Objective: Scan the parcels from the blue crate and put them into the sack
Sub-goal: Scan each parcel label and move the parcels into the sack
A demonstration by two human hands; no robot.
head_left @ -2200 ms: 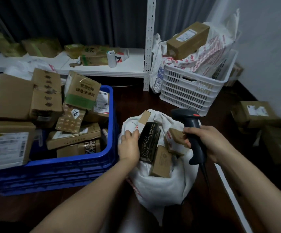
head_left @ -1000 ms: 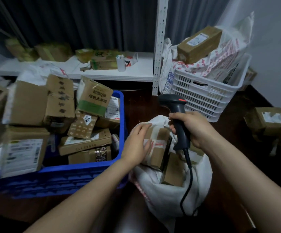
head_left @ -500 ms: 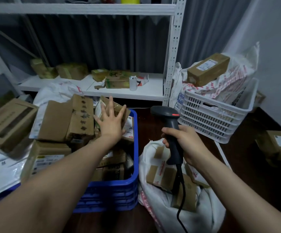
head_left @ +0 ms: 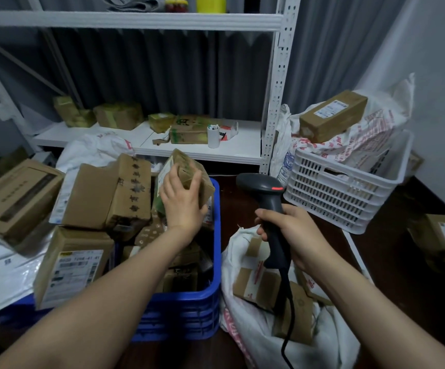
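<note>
Head view, left fingers point(head_left: 168, 183): curled over a tilted cardboard parcel point(head_left: 189, 169), your left hand point(head_left: 182, 202) gripping it at the blue crate's point(head_left: 217, 222) far right corner.
Right fingers point(head_left: 263, 230): wrapped round the scanner point(head_left: 265, 190) by its handle, in your right hand point(head_left: 294, 235), above the sack point(head_left: 258, 342).
Sack: open, just right of the crate, taped boxes point(head_left: 256, 286) inside.

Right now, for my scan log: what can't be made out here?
Head view only.
- Label on box in left hand: edge-on, unreadable.
- Trigger of scanner: covered by right hand.
- Floor of crate: buried under parcels.
- Depth of sack: hidden by top cartons.
</note>
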